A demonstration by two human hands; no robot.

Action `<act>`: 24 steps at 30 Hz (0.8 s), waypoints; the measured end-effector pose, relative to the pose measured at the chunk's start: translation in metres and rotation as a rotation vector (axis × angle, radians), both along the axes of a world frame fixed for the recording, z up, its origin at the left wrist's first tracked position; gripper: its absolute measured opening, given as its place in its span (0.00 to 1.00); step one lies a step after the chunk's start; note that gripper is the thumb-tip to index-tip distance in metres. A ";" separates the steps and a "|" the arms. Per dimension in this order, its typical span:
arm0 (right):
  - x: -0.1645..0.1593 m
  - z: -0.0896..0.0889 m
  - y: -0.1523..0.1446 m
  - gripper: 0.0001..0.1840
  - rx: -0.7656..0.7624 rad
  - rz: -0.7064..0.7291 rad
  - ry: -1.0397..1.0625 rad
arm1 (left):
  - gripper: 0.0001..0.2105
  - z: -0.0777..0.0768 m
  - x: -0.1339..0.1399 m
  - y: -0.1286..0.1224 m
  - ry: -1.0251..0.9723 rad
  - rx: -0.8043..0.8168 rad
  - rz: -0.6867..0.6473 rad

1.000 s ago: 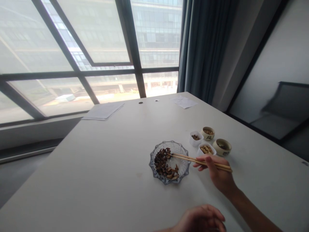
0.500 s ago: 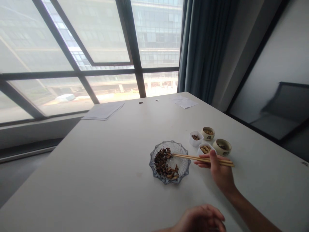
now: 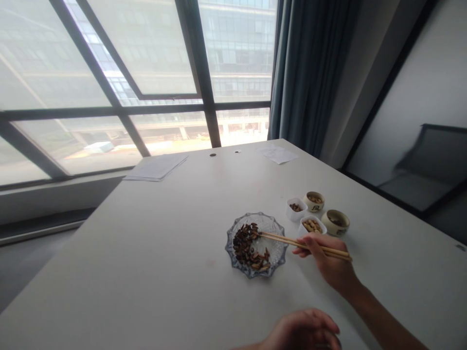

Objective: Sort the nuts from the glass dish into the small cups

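Observation:
A pair of wooden chopsticks (image 3: 292, 241) is gripped in my right hand (image 3: 333, 265). Their tips meet the dark brown pieces (image 3: 248, 245), which look like seeds or pods, inside a scalloped glass dish (image 3: 280, 257). Whether the tips pinch one piece is too small to tell. At the bottom edge my left hand (image 3: 304, 330) rests near the table, fingers loosely curled and apart, nothing seen in it. Just beyond my right hand stands a white cup of tan pieces (image 3: 313, 225) that look like peanuts.
Behind that cup are a small white cup (image 3: 296, 209) with brown pieces and two cream pots (image 3: 314, 201) with dark markings, both with contents. Papers (image 3: 156, 167) lie at the far left of the white table (image 3: 146, 272), another sheet (image 3: 279, 154) at the far edge. Windows and a curtain (image 3: 306, 73) stand behind.
My right hand has lowered slightly, tilting the chopsticks' back ends down and uncovering more of the cup of tan pieces. The tips stay at the dark pieces; my left hand is almost unmoved.

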State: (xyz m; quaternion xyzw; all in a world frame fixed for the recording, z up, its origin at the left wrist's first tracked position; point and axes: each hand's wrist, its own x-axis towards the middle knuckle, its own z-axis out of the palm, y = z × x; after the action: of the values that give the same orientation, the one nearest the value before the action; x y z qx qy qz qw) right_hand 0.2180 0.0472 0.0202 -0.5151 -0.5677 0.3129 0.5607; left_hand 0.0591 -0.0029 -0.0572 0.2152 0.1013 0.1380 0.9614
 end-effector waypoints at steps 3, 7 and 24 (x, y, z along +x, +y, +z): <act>0.000 -0.002 0.000 0.19 -0.011 0.010 -0.021 | 0.22 0.001 0.000 0.000 0.006 0.003 0.005; -0.006 -0.004 0.003 0.22 -0.027 -0.064 0.096 | 0.22 0.000 0.001 0.000 0.017 0.005 0.005; -0.010 -0.002 0.003 0.25 -0.011 -0.079 0.089 | 0.21 -0.005 0.003 0.000 0.021 0.010 0.020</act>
State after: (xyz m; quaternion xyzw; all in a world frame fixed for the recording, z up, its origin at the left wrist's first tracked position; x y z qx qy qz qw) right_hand 0.2077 0.0504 0.0180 -0.5257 -0.5197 0.3160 0.5946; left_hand 0.0616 -0.0030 -0.0624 0.2202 0.1130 0.1460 0.9578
